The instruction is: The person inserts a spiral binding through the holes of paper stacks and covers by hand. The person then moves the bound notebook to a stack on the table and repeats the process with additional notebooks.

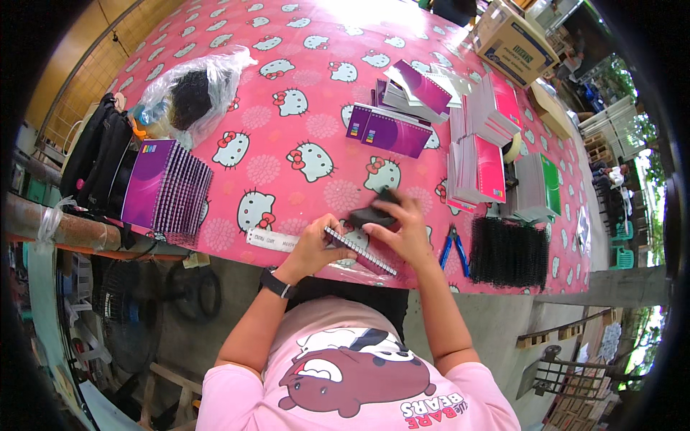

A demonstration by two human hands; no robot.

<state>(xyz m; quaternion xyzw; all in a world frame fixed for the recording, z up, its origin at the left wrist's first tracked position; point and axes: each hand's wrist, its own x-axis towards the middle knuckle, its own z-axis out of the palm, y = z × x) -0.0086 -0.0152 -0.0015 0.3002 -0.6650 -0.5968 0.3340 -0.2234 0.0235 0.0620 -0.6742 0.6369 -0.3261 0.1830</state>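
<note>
We are holding a slim spiral-bound notebook with a pale and dark coil along its edge (368, 253) in our left hand (321, 248), whose grip is closing around the notebook's left end, the thumb lying across the coil. The notebook is slanting down to the right, just above the near edge of the desk in its glossy pink cat-print cover (302, 215). Our right hand (407, 231) is gripping a small dark blocky object (370, 214) between thumb and fingers; the fingers are blurring, so we are not making out their exact placing. That object is sitting just beyond the notebook's coil, with the right grip at its right side; we cannot tell whether it is touching the notebook. A black wristwatch (277, 283) is circling our left wrist.

A white printed strip (272, 240) is lying just left of our left hand. To the right of our right hand, blue-handled pliers (457, 251) are resting beside a dense bundle of black binding coils (509, 253). Farther off, purple-covered notebooks (392, 134) are lying in a loose pile, near white-paged stacks with pink covers (490, 171) and a white-paged stack with a green cover (550, 185). At the far left, a row of purple spiral notebooks (147, 185) is standing near a crumpled clear plastic bag (224, 75).
</note>
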